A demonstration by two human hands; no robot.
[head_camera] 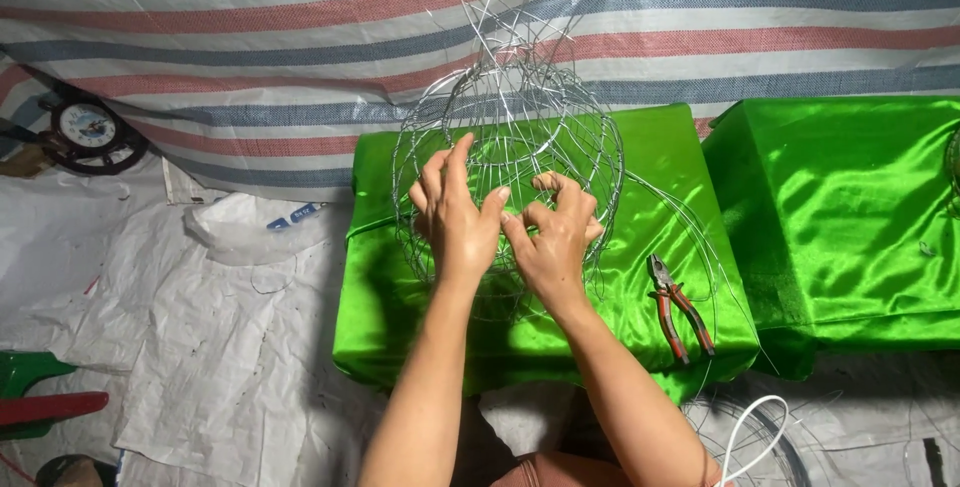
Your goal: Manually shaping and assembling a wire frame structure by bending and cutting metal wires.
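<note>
Left of the wire frame, a clock lies on the white sheeting. The frame stands on the green-draped box, rounded and mostly formed, though loose wire ends still spray from its top, so tying seems unfinished. Left hand and right hand press together, fingers pinching its front wires. Pliers lie right of the frame, unused.

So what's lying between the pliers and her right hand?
Only bare green cloth crossed by thin loose wires separates the pliers from the right hand, seen in the head view.
</note>
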